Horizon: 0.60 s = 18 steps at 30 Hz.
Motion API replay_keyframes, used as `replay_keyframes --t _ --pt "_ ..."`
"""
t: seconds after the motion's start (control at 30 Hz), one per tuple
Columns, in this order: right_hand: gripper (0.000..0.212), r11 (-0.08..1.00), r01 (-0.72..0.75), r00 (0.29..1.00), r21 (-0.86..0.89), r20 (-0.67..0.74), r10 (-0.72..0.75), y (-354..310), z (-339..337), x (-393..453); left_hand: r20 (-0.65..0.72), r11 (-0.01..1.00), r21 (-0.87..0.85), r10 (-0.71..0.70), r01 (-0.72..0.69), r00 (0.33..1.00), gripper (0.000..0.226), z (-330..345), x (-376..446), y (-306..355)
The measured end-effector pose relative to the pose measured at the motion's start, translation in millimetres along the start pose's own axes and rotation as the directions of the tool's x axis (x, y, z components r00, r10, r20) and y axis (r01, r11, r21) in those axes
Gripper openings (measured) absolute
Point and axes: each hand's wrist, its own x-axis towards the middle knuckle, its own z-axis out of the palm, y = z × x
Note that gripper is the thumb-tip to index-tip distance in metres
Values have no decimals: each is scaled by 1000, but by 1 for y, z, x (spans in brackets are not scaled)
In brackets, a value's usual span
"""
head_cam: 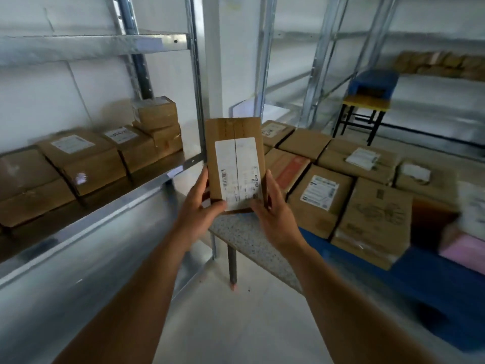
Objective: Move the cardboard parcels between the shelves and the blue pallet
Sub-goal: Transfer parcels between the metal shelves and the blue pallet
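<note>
**Inspector:** Head view. Where is the parcel (235,164), and why held so?

**Assistant:** In the air between the shelf (110,203) and the blue pallet (425,279), label up, likely for reading before placing.

**Inspector:** Hands?

**Assistant:** Left hand (200,206) and right hand (273,208) each grip a lower corner, thumbs on the top face, fingers along the sides.

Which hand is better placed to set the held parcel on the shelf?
Left, probably. Both hands grip the held parcel, but the left hand is on the side nearer the shelf with its stacked parcels; the right hand faces the blue pallet.
</note>
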Motion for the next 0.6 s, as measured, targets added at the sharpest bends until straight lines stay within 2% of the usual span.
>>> replay_keyframes --t 0.13,0.23,0.37,0.6 --pt "68 997 -21 993 -78 -122 12 12 -63 -51 118 1000 2 3 -3 993 79 66 -19 24" --pt "69 997 -32 980 -73 -198 17 21 -103 -85 177 1000 8 -8 6 984 81 111 -31 43" --pt "71 996 -80 955 -50 -289 62 36 -156 -120 263 999 -7 45 -44 964 80 168 -44 71" --pt "73 964 -231 869 -132 -473 144 61 -231 -170 445 997 -62 67 -44 893 83 261 -48 95"
